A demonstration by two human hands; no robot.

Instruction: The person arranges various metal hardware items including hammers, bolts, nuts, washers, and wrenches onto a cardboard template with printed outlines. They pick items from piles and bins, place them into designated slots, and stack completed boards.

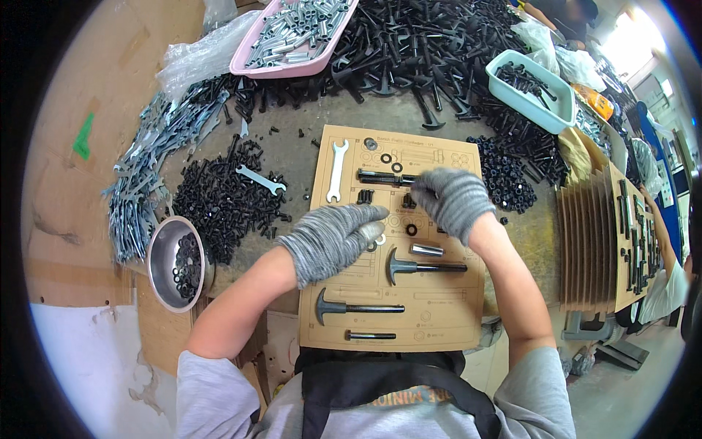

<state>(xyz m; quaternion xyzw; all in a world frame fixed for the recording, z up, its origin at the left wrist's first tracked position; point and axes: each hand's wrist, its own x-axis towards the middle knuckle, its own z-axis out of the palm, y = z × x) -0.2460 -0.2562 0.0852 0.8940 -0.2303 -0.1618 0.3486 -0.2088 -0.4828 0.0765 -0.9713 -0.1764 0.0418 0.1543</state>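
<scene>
Both hands wear grey knitted gloves over a brown printed cardboard sheet (351,274). My left hand (329,245) reaches in with fingers stretched, its thumb beside a pale washer (380,239). My right hand (455,203) has bent fingers pinched together next to small black bolts (407,200); what they hold is hidden. Above lie long black bolts (376,177) and black washers (397,167). An open-ended wrench (337,172) rests at the sheet's upper left. Lower down are a silver sleeve (427,250), two black T-shaped bolts (431,268) (362,309) and a plain black bolt (371,336).
Black bolts (227,194) with a wrench (261,179), flat wrenches (150,161) and a steel bowl of nuts (155,272) lie left. A pink tray (292,71), T-bolts (417,44) and a blue tray (523,106) stand behind. Nuts (501,172) and stacked cardboard sheets (585,241) sit right; others are nearby.
</scene>
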